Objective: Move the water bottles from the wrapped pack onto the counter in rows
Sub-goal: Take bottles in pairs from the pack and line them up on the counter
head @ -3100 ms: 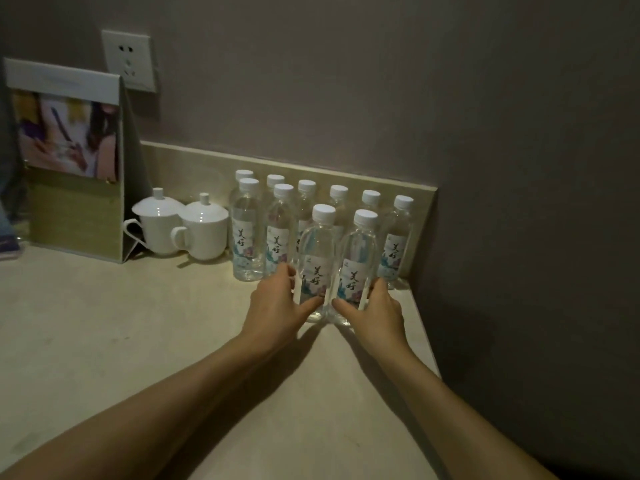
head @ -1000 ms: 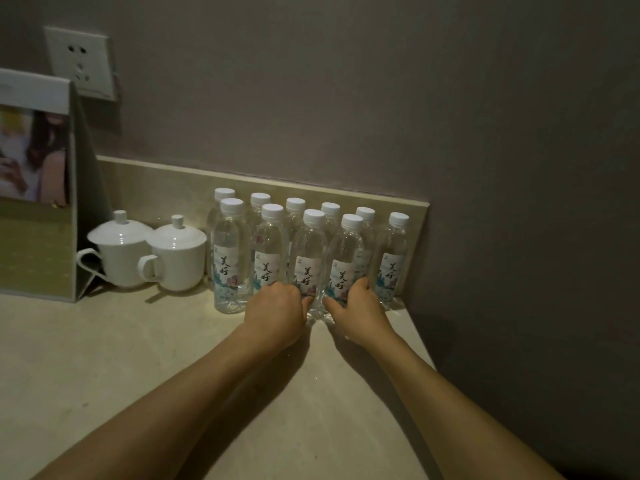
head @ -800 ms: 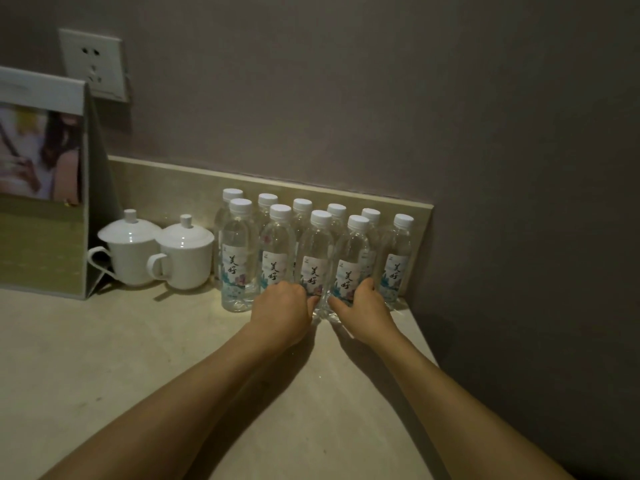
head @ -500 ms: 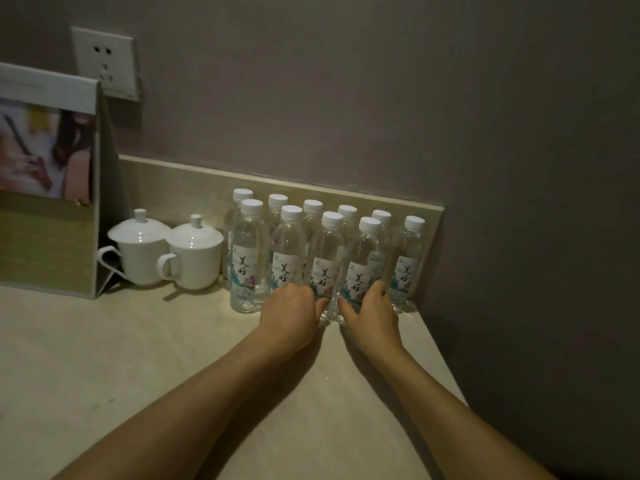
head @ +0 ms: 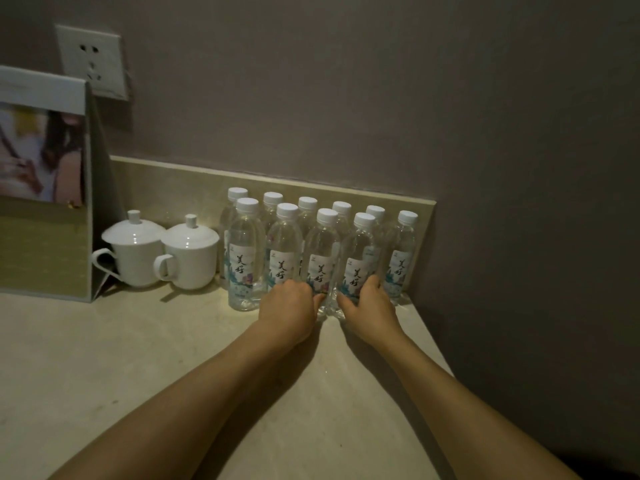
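Water bottles (head: 320, 258) crowd the counter's (head: 138, 341) right back corner.

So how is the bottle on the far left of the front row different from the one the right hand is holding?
The far-left front bottle stands free beside the white lidded cups, its label fully visible. The held bottle has the right hand gripping its base, partly covering its label. Both stand upright, clear, white-capped.

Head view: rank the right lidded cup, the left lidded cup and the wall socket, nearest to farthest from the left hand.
From the left hand:
1. Right lidded cup, just left of the bottles.
2. Left lidded cup, beside the card stand.
3. Wall socket, high on the wall, far left.
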`<state>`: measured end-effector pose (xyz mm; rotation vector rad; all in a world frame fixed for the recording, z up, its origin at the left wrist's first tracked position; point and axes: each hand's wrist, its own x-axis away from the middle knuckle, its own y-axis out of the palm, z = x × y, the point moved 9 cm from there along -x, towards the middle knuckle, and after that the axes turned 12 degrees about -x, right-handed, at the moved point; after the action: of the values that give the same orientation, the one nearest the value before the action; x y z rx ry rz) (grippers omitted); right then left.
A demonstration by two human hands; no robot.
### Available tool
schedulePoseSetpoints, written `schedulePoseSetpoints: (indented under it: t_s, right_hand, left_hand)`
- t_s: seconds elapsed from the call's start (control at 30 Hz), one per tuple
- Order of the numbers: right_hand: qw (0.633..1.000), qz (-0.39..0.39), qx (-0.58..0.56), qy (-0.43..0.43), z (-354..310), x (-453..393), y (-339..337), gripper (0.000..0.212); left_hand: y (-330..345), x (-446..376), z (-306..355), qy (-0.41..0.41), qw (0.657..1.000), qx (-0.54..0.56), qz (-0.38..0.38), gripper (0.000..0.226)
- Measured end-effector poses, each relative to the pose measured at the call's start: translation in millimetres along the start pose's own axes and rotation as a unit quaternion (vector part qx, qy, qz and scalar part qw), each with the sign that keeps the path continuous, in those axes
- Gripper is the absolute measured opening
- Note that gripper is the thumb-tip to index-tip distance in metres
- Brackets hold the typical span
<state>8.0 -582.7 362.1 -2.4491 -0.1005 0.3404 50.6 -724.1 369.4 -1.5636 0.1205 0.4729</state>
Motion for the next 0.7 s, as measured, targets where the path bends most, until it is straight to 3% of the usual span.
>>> schedulePoseSetpoints:
  t_s: [0.43, 0.7]
  right_hand:
    - [0.999, -0.028, -0.016, -0.004, 2.8, -0.2, 1.2, 0.058]
    - [1.0, -0.004, -0.017, -0.003, 2.5, 2.4, 0.8, 0.06]
  left_hand:
    - [5.7, -3.3, 0.1, 0.007, 1.0, 0.003, -0.014, 0.043]
    - [6.6, -1.2, 0.2, 0.007, 1.0, 0.009, -0.02, 0.043]
